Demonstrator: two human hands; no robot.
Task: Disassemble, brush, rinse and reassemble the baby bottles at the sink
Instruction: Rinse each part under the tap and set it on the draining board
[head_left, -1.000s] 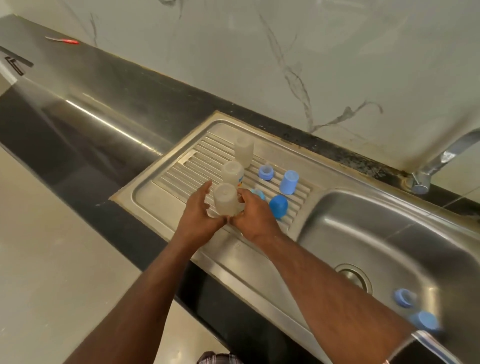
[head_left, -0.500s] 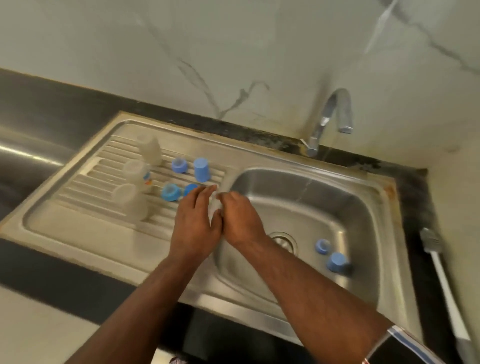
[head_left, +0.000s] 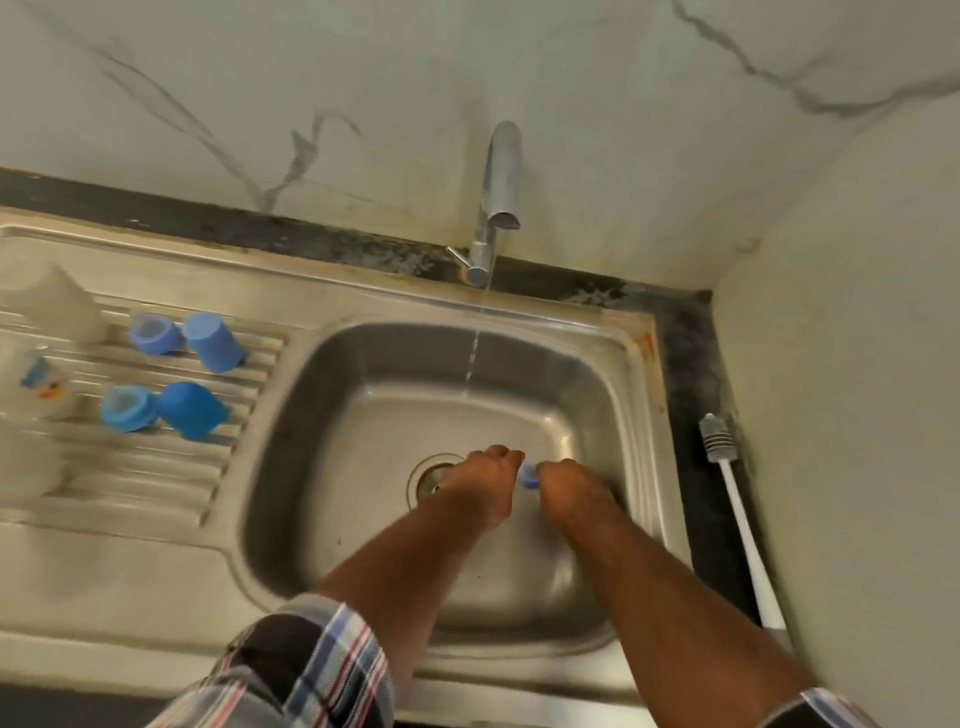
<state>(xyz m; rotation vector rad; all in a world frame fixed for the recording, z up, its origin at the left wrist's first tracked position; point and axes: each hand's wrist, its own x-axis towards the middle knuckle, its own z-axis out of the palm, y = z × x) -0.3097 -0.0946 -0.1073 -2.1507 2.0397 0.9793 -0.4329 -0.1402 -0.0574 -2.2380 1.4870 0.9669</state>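
Both forearms are stretched forward and down into the sink basin (head_left: 322, 395), the knuckles turned up toward the camera. The left hand (head_left: 483, 480) and the right hand (head_left: 569, 491) are brought close together just beyond the drain (head_left: 434, 475), and a small blue bottle part (head_left: 530, 474) is seen between them, touched by fingertips from both sides. The fingers of both hands are curled downward; whether the part is pinched by one hand or both cannot be told, as the fingertips are hidden. A thin stream of water (head_left: 474, 358) is seen falling from the tap (head_left: 498, 197) beyond the hands. Far to the left of the left hand, four blue caps and rings (head_left: 208, 340) and cloudy bottle bodies (head_left: 57, 306) are stood on the ribbed drainboard. Right of the right hand, a white bottle brush (head_left: 737, 519) is laid on the dark desk.
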